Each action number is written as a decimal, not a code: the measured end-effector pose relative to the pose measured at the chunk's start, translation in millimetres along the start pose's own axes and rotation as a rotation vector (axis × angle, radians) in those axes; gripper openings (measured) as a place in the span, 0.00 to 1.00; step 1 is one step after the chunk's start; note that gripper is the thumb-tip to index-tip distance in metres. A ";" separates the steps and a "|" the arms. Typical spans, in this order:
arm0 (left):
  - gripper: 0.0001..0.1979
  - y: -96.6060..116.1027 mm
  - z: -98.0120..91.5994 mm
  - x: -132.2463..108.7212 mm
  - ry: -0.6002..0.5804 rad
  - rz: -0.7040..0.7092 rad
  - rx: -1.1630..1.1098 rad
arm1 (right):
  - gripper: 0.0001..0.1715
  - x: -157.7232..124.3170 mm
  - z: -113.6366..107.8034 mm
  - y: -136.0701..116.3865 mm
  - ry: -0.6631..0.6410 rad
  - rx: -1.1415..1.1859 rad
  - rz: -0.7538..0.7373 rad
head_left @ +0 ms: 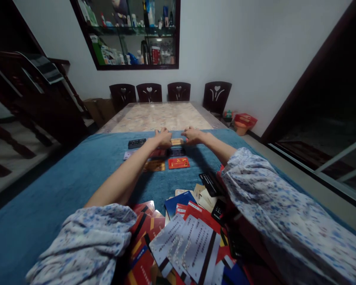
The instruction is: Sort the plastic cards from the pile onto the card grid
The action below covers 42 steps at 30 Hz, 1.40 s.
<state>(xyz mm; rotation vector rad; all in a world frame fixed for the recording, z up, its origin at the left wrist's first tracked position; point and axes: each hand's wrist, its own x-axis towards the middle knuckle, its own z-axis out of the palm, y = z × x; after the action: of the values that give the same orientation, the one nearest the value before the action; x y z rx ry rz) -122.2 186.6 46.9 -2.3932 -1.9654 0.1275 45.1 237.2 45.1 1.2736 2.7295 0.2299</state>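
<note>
My left hand [163, 137] and my right hand [192, 135] are stretched out over the far part of the blue cloth. Between them lies a pale gold card [177, 141], its short sides close to my thumbs. The fingers of both hands look bent and apart; whether they touch the card I cannot tell. Toward me in the same column lie a dark card [176, 152] and a red card [178, 162]. To the left are a black card [137, 143], a pale card [128, 154] and a gold card [156, 165], the last partly behind my left forearm.
Near me lies a heap of mixed cards, with silver cards [192, 247], red cards [145, 225], a blue card [179, 202] and a black card [211, 184]. The blue cloth [77, 174] covers the near table; beyond is bare patterned tabletop [160, 113] and dark chairs [178, 92].
</note>
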 end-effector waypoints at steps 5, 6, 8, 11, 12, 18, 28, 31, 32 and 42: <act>0.25 13.2 1.8 -34.1 0.096 0.087 0.086 | 0.24 -41.2 -1.9 -2.5 0.083 -0.013 -0.006; 0.24 17.0 2.1 -41.6 0.101 0.097 0.082 | 0.23 -50.4 -1.6 -4.3 0.085 -0.008 -0.009; 0.24 25.3 1.7 -56.3 0.108 0.112 0.071 | 0.23 -68.4 -1.2 -8.3 0.084 0.001 -0.008; 0.22 38.3 0.3 -76.3 0.123 0.140 0.051 | 0.22 -93.1 -0.9 -14.6 0.071 0.025 0.018; 0.21 42.5 0.2 -82.3 0.134 0.156 0.041 | 0.21 -100.7 -0.8 -16.6 0.064 0.033 0.034; 0.18 62.1 8.6 -111.9 0.167 0.214 0.010 | 0.20 -140.7 2.0 -26.0 -0.057 0.082 0.085; 0.16 88.0 15.7 -149.2 0.133 0.280 -0.029 | 0.24 -168.2 3.2 -40.4 -0.190 0.133 0.137; 0.14 92.5 20.8 -152.4 0.125 0.297 -0.068 | 0.24 -168.6 6.2 -44.7 -0.186 0.139 0.157; 0.14 93.3 22.6 -152.7 0.121 0.299 -0.078 | 0.24 -168.5 7.5 -45.5 -0.179 0.139 0.161; 0.14 94.3 26.5 -156.0 0.094 0.289 -0.076 | 0.29 -168.0 19.9 -38.8 -0.137 0.140 0.160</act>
<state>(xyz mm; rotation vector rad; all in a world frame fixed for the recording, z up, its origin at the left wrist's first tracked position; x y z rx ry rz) -62.5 14.7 18.3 -2.6641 -1.6047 -0.0511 126.6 85.3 25.8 1.4860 2.5701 -0.0346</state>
